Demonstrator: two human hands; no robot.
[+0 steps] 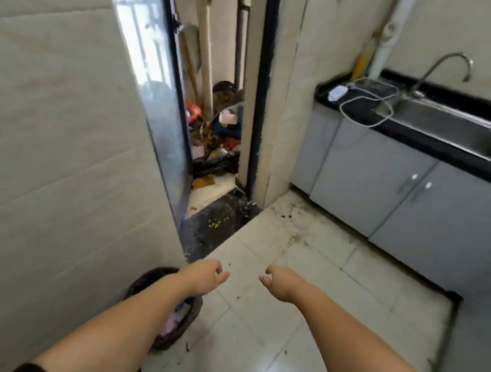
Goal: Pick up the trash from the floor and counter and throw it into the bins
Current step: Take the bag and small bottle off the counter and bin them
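Note:
My left hand [204, 276] and my right hand [281, 280] reach forward over the tiled floor, both empty with loosely curled, parted fingers. Under my left forearm a round dark bin [183, 320] stands against the left wall, with pink and blue scraps inside. Small dark specks of dirt [287, 217] lie on the floor near the wall corner. A pile of trash [215, 141] with black bags, brown scraps and an orange piece fills the narrow room beyond the doorway. On the black counter [416, 139] lie a white device [337, 92] and a looped white cable [365, 107].
A glass door [157, 87] stands open along the left wall. A dark speckled threshold [219, 228] crosses the doorway. Grey cabinets [387, 193] run under the counter on the right, with a steel sink [459, 131] and a curved tap [447, 67]. A yellow bottle [359, 66] stands in the counter corner.

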